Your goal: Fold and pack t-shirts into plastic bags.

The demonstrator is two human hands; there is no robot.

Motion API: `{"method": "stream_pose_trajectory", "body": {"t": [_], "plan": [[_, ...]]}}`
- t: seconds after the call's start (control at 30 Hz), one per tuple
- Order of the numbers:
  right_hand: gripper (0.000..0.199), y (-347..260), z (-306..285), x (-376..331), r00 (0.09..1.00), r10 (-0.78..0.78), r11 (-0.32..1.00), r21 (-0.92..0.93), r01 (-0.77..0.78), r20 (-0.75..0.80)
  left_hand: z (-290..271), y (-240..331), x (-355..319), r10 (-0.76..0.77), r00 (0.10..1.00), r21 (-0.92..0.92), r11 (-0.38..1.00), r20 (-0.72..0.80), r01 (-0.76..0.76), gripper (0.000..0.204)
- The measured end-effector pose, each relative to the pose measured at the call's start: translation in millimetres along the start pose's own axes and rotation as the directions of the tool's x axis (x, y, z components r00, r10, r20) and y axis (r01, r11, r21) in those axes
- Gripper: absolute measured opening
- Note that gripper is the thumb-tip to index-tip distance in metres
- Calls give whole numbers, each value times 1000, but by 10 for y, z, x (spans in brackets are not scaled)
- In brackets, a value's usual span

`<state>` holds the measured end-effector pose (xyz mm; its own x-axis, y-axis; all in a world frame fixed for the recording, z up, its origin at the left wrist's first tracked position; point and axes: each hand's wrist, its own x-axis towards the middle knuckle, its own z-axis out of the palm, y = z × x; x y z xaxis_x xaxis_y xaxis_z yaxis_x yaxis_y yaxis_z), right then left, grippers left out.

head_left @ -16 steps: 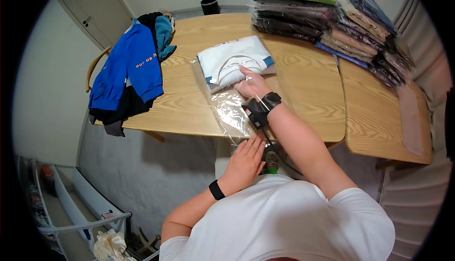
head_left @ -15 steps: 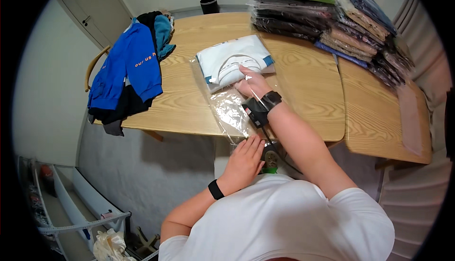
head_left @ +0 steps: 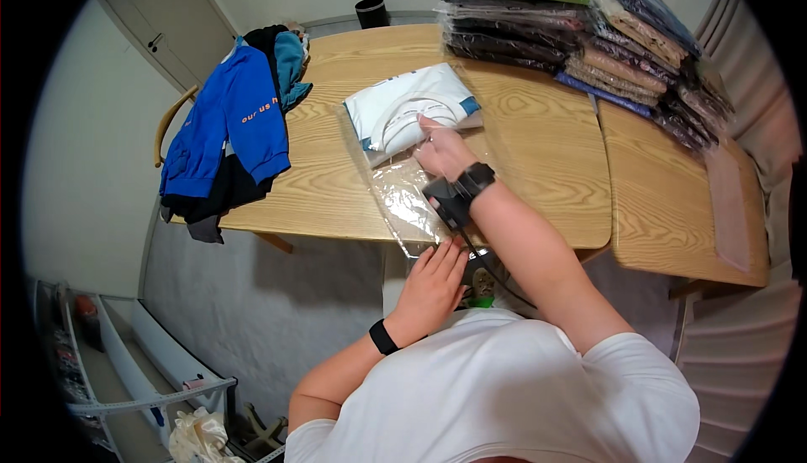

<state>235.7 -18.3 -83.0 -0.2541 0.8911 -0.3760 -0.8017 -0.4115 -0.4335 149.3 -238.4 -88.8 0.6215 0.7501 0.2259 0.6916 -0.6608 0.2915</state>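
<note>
Right now the right hand (head_left: 443, 153) lies inside a clear plastic bag (head_left: 403, 202) on the light wooden table (head_left: 538, 139), fingers stretched almost flat against the folded white garment with teal trim (head_left: 402, 110), which sits at the hand's eleven o'clock, touching the fingertips. The left hand (head_left: 430, 288) rests at the bag's six o'clock end by the table edge, fingers loosely spread on the plastic; whether it pinches the bag I cannot tell. At nine o'clock a blue jacket (head_left: 227, 122) drapes over a chair; at one o'clock stand stacked bagged clothes (head_left: 580, 26)
</note>
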Motion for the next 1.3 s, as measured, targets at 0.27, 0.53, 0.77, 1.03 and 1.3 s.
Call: {"method": "stream_pose_trajectory", "body": {"t": [0.27, 0.53, 0.77, 1.03, 1.3], "plan": [[31, -786, -67, -2000, 594, 725, 290, -937, 197, 349, -797, -671, -391, -423, 826, -774, 633, -372, -24, 22], [45, -1622, -790, -191, 982, -171, 268, -963, -33, -81, -701, -1874, 431, -704, 678, -920, 94, 208, 380, 42], [23, -1394, -818, 123, 961, -255, 326, -945, -17, -105, -675, -2274, 746, -627, 597, -786, -41, 501, 616, 41], [17, -1578, -1345, -954, 981, -90, 590, -803, -86, -171, -430, -1864, 1048, -606, 650, -699, 205, 458, 685, 27], [18, -1797, -1778, -2379, 875, -376, 637, -771, 6, -304, -9, -1172, 1782, -312, 830, -672, 488, 461, 557, 21]]}}
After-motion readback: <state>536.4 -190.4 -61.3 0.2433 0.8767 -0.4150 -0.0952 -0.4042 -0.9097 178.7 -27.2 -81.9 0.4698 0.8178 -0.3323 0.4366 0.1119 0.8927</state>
